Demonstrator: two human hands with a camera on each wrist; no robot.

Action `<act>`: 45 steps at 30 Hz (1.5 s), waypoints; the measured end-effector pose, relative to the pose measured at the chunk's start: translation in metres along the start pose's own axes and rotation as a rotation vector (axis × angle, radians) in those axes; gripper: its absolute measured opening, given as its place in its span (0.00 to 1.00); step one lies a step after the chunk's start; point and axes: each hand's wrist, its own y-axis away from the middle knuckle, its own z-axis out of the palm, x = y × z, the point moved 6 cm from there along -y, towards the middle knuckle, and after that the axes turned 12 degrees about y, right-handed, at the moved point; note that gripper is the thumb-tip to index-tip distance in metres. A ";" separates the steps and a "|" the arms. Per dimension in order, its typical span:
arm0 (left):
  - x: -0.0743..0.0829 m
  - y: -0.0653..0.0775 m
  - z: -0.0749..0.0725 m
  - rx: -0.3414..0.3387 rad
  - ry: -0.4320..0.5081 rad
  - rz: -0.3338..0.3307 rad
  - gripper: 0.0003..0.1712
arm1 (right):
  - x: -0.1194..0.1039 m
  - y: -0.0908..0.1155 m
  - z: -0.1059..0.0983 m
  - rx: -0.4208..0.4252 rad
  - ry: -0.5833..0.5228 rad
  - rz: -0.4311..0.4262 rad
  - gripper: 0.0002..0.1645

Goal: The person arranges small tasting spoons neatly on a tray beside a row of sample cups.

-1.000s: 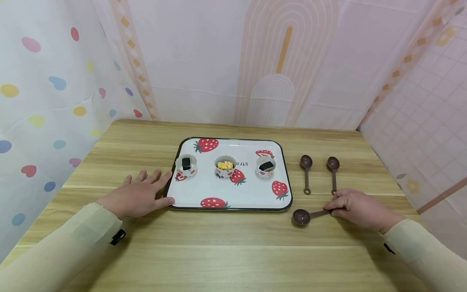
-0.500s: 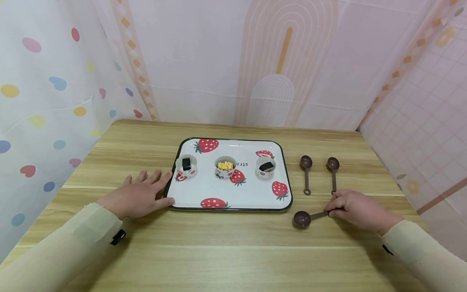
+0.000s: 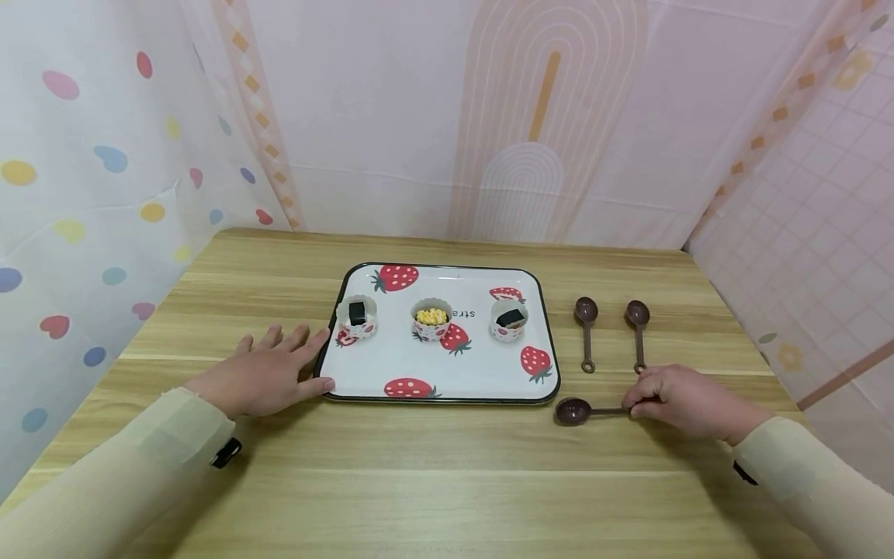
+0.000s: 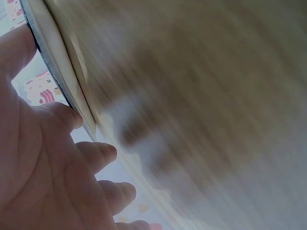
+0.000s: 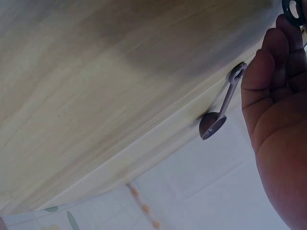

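Note:
My right hand (image 3: 687, 402) pinches the handle end of a dark brown measuring spoon (image 3: 573, 411), whose bowl points left near the front right corner of the tray. In the right wrist view the ring end of that handle shows at the fingertips of my right hand (image 5: 283, 100). My left hand (image 3: 268, 373) has its fingers spread, with thumb and index finger at the left rim of a white strawberry-print tray (image 3: 475, 380). The left wrist view shows the palm of my left hand (image 4: 48, 158) beside the tray's edge.
On the tray stand three paper cups: a left cup (image 3: 358, 330) and right cup (image 3: 506, 330) with black-wrapped food, and a middle cup (image 3: 431, 330) with yellow topping. Two more brown measuring spoons, one nearer (image 3: 587, 312) and one farther right (image 3: 638, 314), lie right of the tray.
The held measuring spoon has swung so its handle lies more level, its bowl shifting slightly up and left. The left hand and the tray have stayed put.

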 end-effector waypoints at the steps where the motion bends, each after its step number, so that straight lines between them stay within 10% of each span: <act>1: 0.000 0.000 0.000 0.000 0.000 0.000 0.59 | 0.000 0.000 0.000 -0.005 -0.013 0.000 0.05; 45: -0.001 -0.002 0.002 -0.017 0.001 -0.022 0.60 | -0.031 -0.046 -0.014 0.084 -0.202 0.208 0.05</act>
